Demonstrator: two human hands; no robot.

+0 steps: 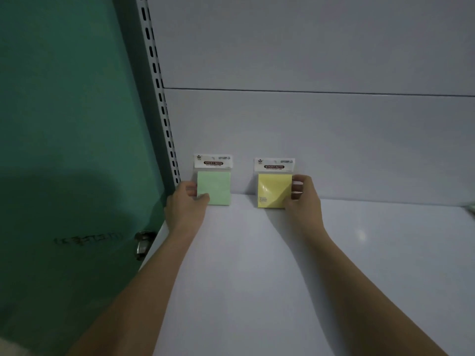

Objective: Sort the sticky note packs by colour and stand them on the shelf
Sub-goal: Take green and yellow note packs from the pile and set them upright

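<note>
A green sticky note pack (217,185) stands upright against the back panel at the far left of the white shelf (257,253). My left hand (186,202) grips its left edge, thumb on the front. A yellow sticky note pack (273,190) stands upright to its right, with a gap between them. My right hand (303,195) holds the yellow pack by its right edge, fingers curled round the side. Both packs carry a white header card reading "STICKY NOTE".
A slotted metal upright (159,98) runs along the shelf's left side. Beyond it is a green door (64,124) with a metal handle (142,244). The grey back panel (308,124) rises behind the packs. A pale object pokes in at the far right edge (471,208).
</note>
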